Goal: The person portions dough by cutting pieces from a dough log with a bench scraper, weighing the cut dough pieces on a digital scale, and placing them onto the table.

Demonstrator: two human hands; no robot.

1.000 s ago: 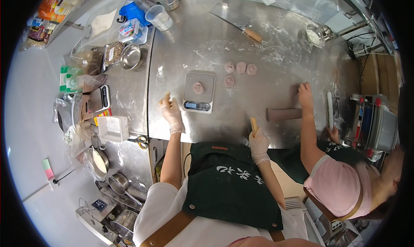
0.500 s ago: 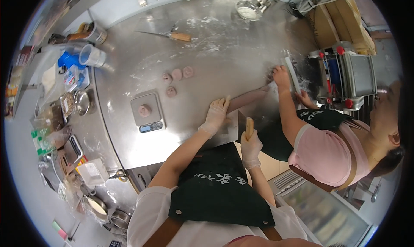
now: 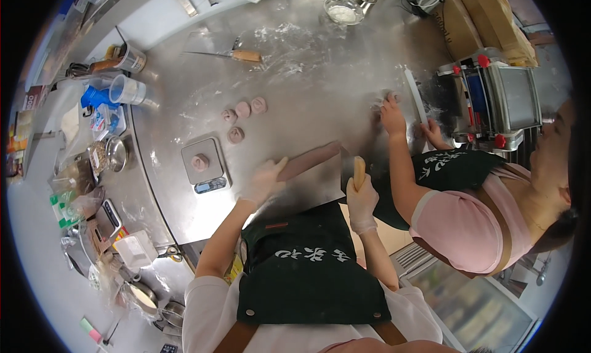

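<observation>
I'm watching through the left of two lenses worn on the person's head, above the desk [image 3: 295, 106], aimed steeply down and a little forward. The wearer's dark apron [image 3: 308, 279] sits close below me, along the lower part of the view. Their left hand [image 3: 263, 182] and right hand [image 3: 362, 199] fall near the middle, farther from me; the desk's back, with a bowl of white powder [image 3: 343, 12], lies farther still, at the top. My fisheye reaches wide, from a clear cup [image 3: 127, 91] on the left to a co-worker [image 3: 458, 230] on the right, inside a round black border. The desk's front edge runs aslant, rising rightward.
</observation>
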